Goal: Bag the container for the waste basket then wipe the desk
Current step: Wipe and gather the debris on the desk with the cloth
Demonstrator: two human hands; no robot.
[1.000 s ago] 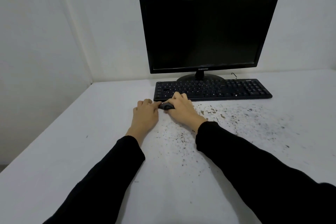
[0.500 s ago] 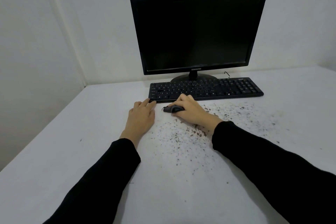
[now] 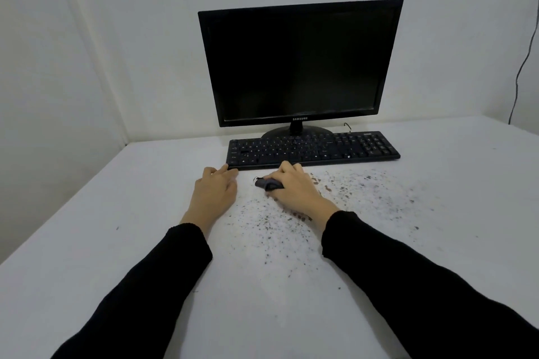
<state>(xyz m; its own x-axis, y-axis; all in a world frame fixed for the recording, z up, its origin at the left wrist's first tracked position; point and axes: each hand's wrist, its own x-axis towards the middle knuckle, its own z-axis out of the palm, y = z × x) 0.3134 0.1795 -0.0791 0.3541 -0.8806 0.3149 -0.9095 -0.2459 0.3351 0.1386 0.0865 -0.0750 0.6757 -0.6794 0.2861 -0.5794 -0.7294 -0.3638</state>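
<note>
Hands sit slightly farther apart than before, I note. Left hand (image 3: 214, 194) rests flat, fingers extended, on the desk (image 3: 87, 242) beside the keyboard (image 3: 312, 148) near edge. Right hand (image 3: 294, 189) grips a small dark cloth (image 3: 268, 183) amid debris (image 3: 364, 192).

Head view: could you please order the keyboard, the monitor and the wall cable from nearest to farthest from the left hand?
From the left hand:
1. Keyboard, just beyond the fingertips.
2. Monitor, behind the keyboard.
3. Wall cable, far right.
</note>
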